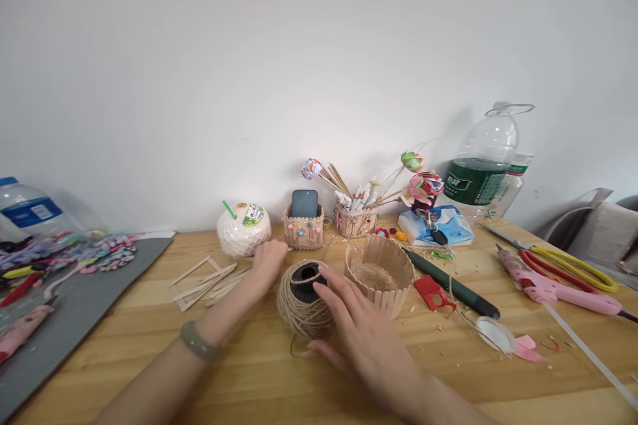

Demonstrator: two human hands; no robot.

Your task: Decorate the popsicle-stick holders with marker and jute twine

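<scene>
A ball of brown jute twine point(302, 318) with a dark core stands upright on the wooden table in front of me. My right hand point(359, 325) grips its right side, fingertips at the top rim and thumb lower down. Beyond the ball's left side is my left hand point(269, 264), closed like a fist; its fingertips and anything in them are hidden. Right behind my right hand stands a round holder of wooden craft sticks point(381, 272), with no top. Loose craft sticks point(204, 285) lie left of my left hand.
Behind are a wrapped coconut point(244, 232), a stick box with a phone point(305, 205) and a pen holder point(356, 220). To the right lie a dark green pen-like tool point(453, 282), a pink glue gun point(558, 288) and yellow-red scissors point(568, 265). A grey mat point(90, 305) is at left.
</scene>
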